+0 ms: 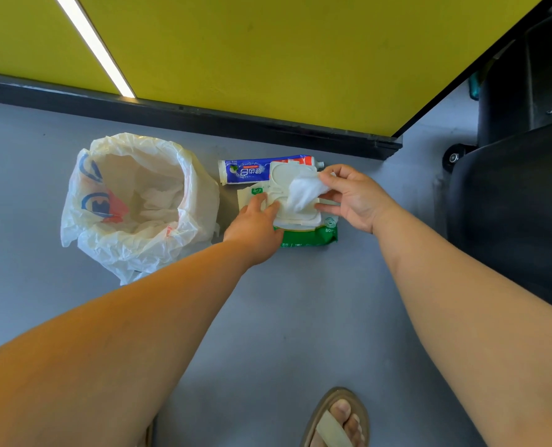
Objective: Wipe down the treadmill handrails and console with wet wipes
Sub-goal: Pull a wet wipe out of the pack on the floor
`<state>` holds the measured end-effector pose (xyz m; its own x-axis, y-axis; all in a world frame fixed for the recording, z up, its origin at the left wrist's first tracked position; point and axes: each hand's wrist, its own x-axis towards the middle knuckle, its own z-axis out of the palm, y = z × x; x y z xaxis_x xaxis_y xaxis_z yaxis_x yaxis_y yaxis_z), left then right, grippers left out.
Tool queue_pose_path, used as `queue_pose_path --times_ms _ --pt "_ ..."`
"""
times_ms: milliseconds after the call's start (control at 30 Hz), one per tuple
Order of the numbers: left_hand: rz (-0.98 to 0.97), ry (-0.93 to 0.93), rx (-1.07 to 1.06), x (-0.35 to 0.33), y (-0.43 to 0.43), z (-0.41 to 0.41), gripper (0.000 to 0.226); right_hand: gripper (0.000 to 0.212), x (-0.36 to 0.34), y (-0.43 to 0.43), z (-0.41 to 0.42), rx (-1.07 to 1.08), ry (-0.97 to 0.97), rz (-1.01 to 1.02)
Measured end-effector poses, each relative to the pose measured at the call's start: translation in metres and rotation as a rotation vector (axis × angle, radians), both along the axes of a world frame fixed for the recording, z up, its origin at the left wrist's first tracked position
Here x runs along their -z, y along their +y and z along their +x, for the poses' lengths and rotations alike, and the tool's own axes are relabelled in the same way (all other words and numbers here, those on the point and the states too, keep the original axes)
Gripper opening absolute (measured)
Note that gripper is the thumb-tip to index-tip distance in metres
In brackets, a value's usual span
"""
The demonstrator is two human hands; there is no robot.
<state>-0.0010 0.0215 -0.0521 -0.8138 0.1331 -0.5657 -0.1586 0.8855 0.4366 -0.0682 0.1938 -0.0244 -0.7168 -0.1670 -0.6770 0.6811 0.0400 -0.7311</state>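
The wipe (305,191) sticks up out of the pack (306,237), whose lid (287,174) is open. The right hand (355,201) pinches the wipe. The left hand (255,224) lies flat on the pack, pressing it to the floor (284,317) near the wall's foot. A tube (245,171) lies just behind the pack, and a bag (132,201) stands to the left.

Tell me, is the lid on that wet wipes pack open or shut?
Open. The flip lid lies tipped back, and the right hand pinches a white wipe coming out of the pack.

A plastic-lined bin (107,246), it seems, stands near a toothpaste tube (245,171).
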Motion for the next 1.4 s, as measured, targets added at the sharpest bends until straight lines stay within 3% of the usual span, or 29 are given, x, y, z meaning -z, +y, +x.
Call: queue_pose_path --times_ms 100,267,400,500,700,767,867,1100,1233,1300,1400 --pt "0.177 0.095 -0.228 -0.009 0.004 -0.007 0.049 0.016 0.0 -0.004 -0.001 0.046 0.018 0.071" --pt "0.431 0.137 -0.408 -0.032 0.016 -0.029 0.038 0.011 -0.004 -0.014 -0.001 -0.056 0.089 0.004" --pt "0.459 0.144 -0.618 -0.027 0.004 -0.029 0.014 0.017 -0.001 -0.007 0.002 -0.093 0.127 0.054" --pt "0.514 0.06 -0.719 -0.021 -0.002 -0.021 0.022 0.014 0.001 -0.006 0.005 -0.122 0.166 0.147" --pt "0.671 -0.008 -0.664 -0.032 -0.002 -0.02 0.008 0.02 0.001 -0.014 0.003 -0.195 0.23 0.19" --pt "0.702 -0.048 -0.65 -0.037 -0.001 -0.022 0.019 0.022 -0.002 -0.016 0.003 -0.232 0.257 0.207" --pt "0.661 -0.13 -0.632 -0.036 -0.002 -0.024 0.032 0.025 -0.003 -0.017 0.003 -0.227 0.261 0.182" --pt "0.601 -0.118 -0.51 -0.034 -0.006 -0.025 0.021 0.029 -0.003 -0.021 0.009 -0.355 0.281 0.252" --pt "0.617 -0.097 -0.615 -0.033 -0.003 -0.026 0.018 0.03 0.002 -0.018 0.01 -0.235 0.227 0.186" --pt "0.675 -0.18 -0.695 -0.037 0.0 -0.028 0.026 0.03 0.001 -0.017 0.01 -0.219 0.223 0.169" --pt "0.639 -0.225 -0.659 -0.043 0.005 -0.032 0.027 0.03 0.0 -0.018 0.011 -0.26 0.256 0.182"
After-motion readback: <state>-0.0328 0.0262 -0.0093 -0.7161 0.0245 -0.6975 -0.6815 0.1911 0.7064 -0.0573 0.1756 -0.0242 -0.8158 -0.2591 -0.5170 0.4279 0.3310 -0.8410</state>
